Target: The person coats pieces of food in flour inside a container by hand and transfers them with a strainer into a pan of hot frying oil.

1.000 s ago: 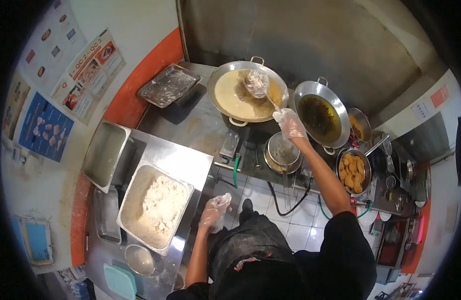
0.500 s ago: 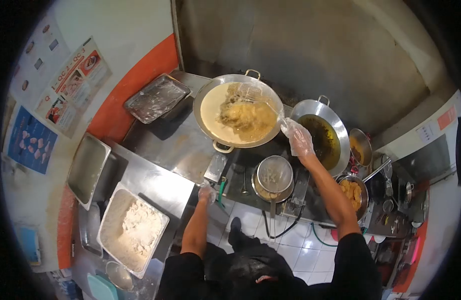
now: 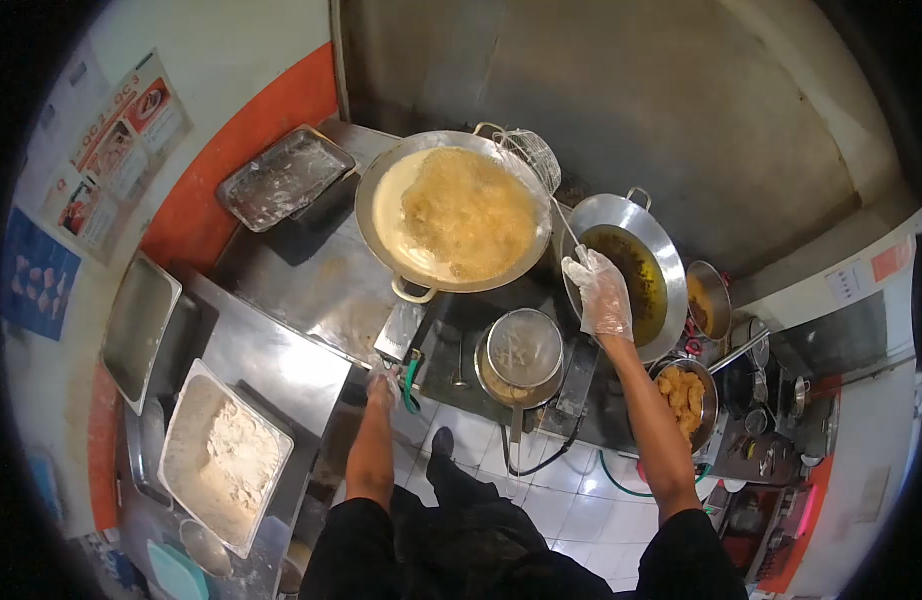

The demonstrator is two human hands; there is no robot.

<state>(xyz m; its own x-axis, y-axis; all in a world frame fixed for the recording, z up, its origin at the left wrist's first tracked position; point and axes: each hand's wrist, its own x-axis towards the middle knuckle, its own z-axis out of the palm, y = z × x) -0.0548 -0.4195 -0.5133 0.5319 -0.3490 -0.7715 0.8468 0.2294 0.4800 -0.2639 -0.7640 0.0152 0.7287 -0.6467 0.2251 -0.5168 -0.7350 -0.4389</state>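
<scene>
Wire basket (image 3: pixel 532 160) up by the far right rim of the big wok (image 3: pixel 369 200), foamy yellow oil (image 3: pixel 468 215) below.
So the gloved right hand (image 3: pixel 599 297) has its fingers closed round the basket's long handle, just over the second wok (image 3: pixel 605 212) with the dark oil, while the gloved left hand (image 3: pixel 383 385) is down by the metal box (image 3: pixel 400 332) at the surface's (image 3: pixel 281 275) front edge, can't tell if it's gripping anything; round strainer (image 3: pixel 525 347) sits between the arms, fried pieces (image 3: pixel 683 398) off to the right.
</scene>
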